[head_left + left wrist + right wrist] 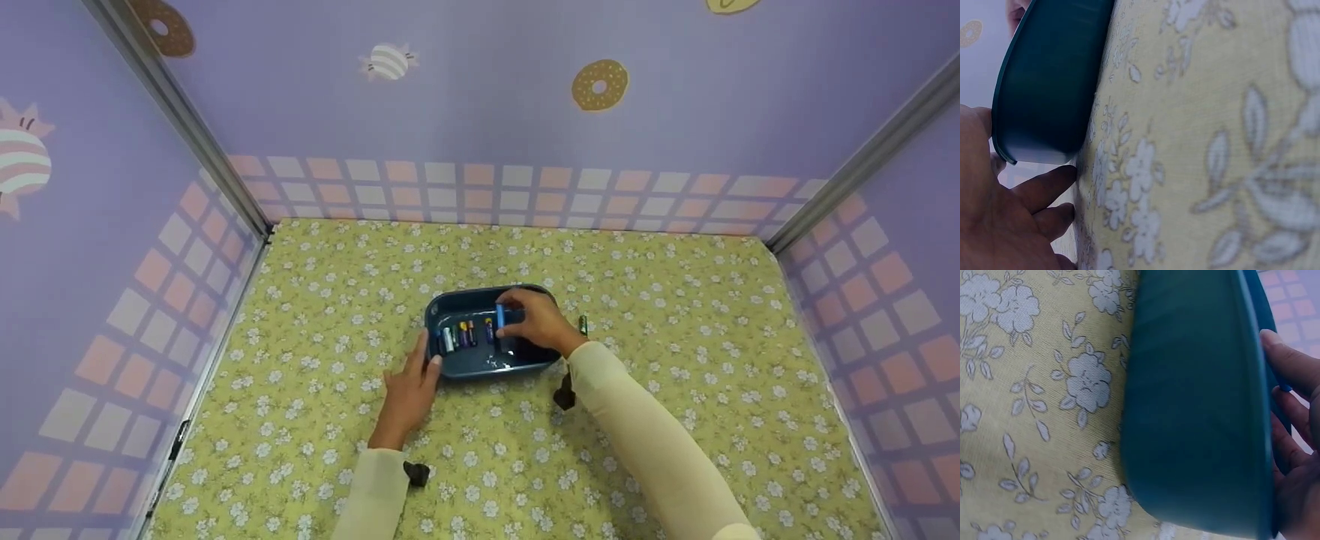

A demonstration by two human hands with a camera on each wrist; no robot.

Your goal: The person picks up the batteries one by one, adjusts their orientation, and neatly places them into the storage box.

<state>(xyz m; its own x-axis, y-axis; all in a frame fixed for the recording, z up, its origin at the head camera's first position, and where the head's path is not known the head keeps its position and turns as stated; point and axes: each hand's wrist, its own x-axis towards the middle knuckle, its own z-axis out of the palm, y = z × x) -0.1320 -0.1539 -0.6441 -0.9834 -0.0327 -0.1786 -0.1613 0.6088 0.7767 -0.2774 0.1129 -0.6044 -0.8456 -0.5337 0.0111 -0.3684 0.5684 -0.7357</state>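
A dark teal plastic basin (pixel 469 373) sits on the flowered cloth, its outer wall filling much of both wrist views. My right hand (pixel 544 319) is over the basin's right half and pinches a blue battery (pixel 501 316) between thumb and fingers, upright in the head view. In the right wrist view, the basin wall hides most of that battery. Several batteries (pixel 463 334) lie side by side at the basin's left, and a purple and yellow battery (pixel 489 330) lies near the middle. My left hand (pixel 411 386) rests against the basin's left end, its fingers fairly straight.
A green battery (pixel 583 325) lies on the cloth just right of the basin, close to my right wrist. Yellow flowered cloth (pixel 675 300) covers the surface. Purple patterned walls (pixel 487 112) stand at the back and both sides.
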